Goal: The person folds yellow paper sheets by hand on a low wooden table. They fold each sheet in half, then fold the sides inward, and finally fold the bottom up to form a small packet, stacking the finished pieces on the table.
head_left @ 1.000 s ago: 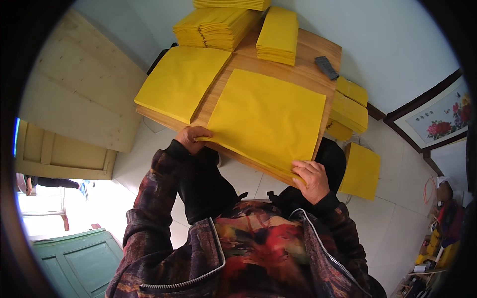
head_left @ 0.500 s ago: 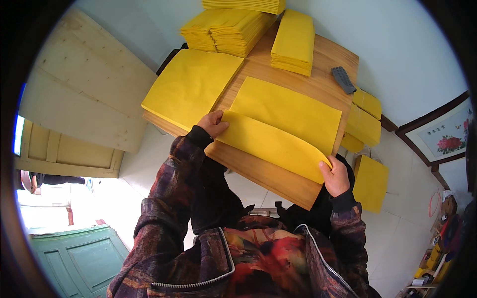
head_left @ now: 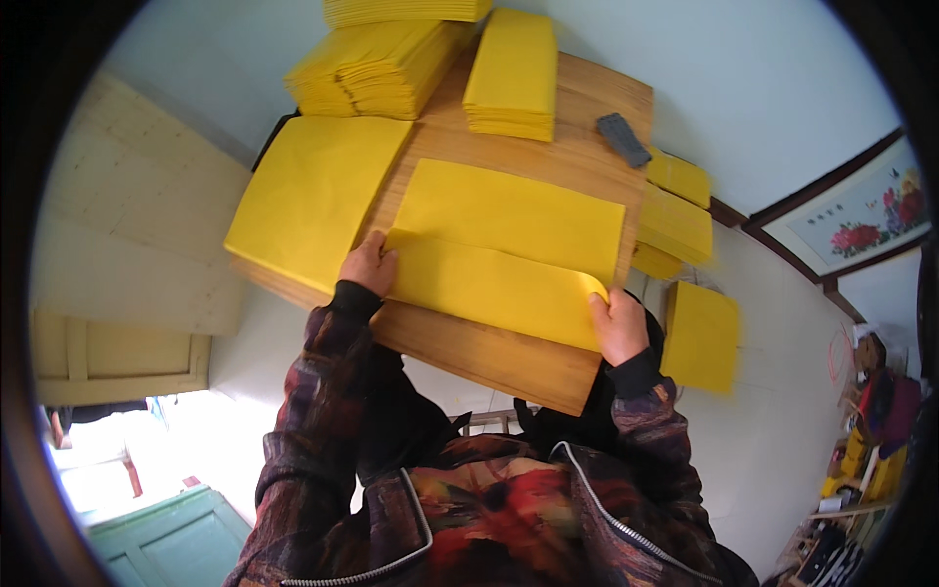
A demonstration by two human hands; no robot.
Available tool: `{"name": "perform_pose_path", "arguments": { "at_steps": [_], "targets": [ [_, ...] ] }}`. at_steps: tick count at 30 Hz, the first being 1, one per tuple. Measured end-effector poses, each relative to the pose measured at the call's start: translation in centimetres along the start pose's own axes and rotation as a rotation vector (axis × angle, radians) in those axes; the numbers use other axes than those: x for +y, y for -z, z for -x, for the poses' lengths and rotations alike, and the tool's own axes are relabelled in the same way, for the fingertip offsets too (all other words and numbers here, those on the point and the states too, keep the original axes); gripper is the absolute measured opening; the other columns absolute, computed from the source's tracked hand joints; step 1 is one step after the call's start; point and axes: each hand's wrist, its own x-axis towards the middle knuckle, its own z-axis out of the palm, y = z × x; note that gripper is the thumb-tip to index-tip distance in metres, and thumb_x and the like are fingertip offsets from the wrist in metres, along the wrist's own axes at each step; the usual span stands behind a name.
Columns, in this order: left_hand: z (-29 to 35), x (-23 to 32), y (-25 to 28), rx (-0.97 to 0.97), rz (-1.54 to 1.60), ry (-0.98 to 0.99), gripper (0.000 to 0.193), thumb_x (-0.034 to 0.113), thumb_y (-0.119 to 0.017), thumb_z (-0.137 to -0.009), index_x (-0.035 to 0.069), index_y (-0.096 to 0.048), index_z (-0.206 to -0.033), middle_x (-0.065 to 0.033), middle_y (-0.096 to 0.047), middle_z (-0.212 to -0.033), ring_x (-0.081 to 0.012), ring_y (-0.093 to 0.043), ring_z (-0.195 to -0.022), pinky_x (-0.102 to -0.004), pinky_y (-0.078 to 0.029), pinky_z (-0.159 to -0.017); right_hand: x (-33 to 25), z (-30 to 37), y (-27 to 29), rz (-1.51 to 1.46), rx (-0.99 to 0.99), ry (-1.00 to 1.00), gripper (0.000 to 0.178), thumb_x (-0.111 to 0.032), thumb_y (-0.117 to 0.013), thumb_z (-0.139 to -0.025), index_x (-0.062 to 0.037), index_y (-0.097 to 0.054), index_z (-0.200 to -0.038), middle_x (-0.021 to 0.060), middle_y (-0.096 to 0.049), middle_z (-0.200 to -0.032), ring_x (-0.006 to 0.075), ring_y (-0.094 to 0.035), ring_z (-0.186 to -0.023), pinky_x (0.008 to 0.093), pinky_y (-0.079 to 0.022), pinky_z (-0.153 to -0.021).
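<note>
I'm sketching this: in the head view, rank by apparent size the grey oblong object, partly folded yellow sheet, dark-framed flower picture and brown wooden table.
1. Wooden table
2. Partly folded yellow sheet
3. Framed flower picture
4. Grey object

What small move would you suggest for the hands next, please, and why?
Perhaps press the flap flat at its right end: the yellow sheet is doubled over, and the flap curls up beside the right hand, while the left hand is at its other end.

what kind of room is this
Probably a small workroom, perhaps in a home: a wooden table holds stacks of yellow sheets, with a framed flower picture and a cluttered shelf off to the right.
</note>
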Motion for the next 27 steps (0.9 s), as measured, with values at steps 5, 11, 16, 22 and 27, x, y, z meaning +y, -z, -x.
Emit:
{"name": "perform_pose_path", "arguments": {
  "at_steps": [5, 11, 16, 22, 27],
  "targets": [
    [0.0, 0.5, 0.1, -0.010, -0.032, 0.008, 0.021, 0.021, -0.060, -0.083, 0.003, -0.051, -0.086, -0.0222, -0.058, -0.076, -0.0414, -0.058, -0.075, -0.0445, -0.046, -0.064, -0.2, -0.1, 0.1, 0.101, -0.031, -0.055, 0.031, -0.028, -0.056, -0.086, 0.0018, -0.056, -0.075, 0.0234, -0.061, -0.072, 0.0417, -0.060, -0.071, 0.0496, -0.047, -0.063],
    [0.0, 0.8, 0.3, -0.026, 0.034, 0.047, 0.020, 0.019, -0.062, -0.083, 0.002, -0.053, -0.089, -0.0209, -0.059, -0.076, -0.0393, -0.059, -0.073, -0.0421, -0.047, -0.064, -0.4, 0.1, -0.1, 0.218, -0.016, -0.105, 0.029, -0.028, -0.053, -0.087, -0.0012, -0.058, -0.077, 0.0226, -0.063, -0.073, 0.0415, -0.061, -0.071, 0.0510, -0.048, -0.062],
    [-0.1, 0.4, 0.1, 0.020, 0.080, 0.011, 0.019, 0.019, -0.062, -0.083, 0.004, -0.053, -0.089, -0.0204, -0.059, -0.076, -0.0391, -0.059, -0.073, -0.0421, -0.046, -0.062, -0.1, 0.4, -0.4, 0.212, 0.035, -0.083, 0.028, -0.029, -0.052, -0.089, -0.0026, -0.056, -0.079, 0.0226, -0.062, -0.072, 0.0426, -0.061, -0.071, 0.0525, -0.047, -0.062],
    [-0.7, 0.7, 0.2, -0.038, 0.050, 0.065, 0.024, 0.025, -0.060, -0.084, 0.003, -0.055, -0.091, -0.0229, -0.061, -0.078, -0.0413, -0.060, -0.078, -0.0462, -0.047, -0.066, -0.8, 0.6, -0.2, 0.219, 0.031, -0.076, 0.024, -0.023, -0.050, -0.092, -0.0013, -0.050, -0.083, 0.0230, -0.060, -0.072, 0.0431, -0.058, -0.068, 0.0517, -0.044, -0.059],
    [-0.8, 1.4, 0.5, -0.069, 0.022, 0.075, 0.025, 0.025, -0.060, -0.084, 0.001, -0.056, -0.091, -0.0226, -0.062, -0.079, -0.0410, -0.061, -0.079, -0.0448, -0.048, -0.068, -1.0, 0.3, -0.3, 0.277, 0.019, -0.093, 0.025, -0.024, -0.049, -0.093, -0.0019, -0.051, -0.082, 0.0214, -0.062, -0.070, 0.0414, -0.060, -0.067, 0.0508, -0.046, -0.058]
  ]
}}
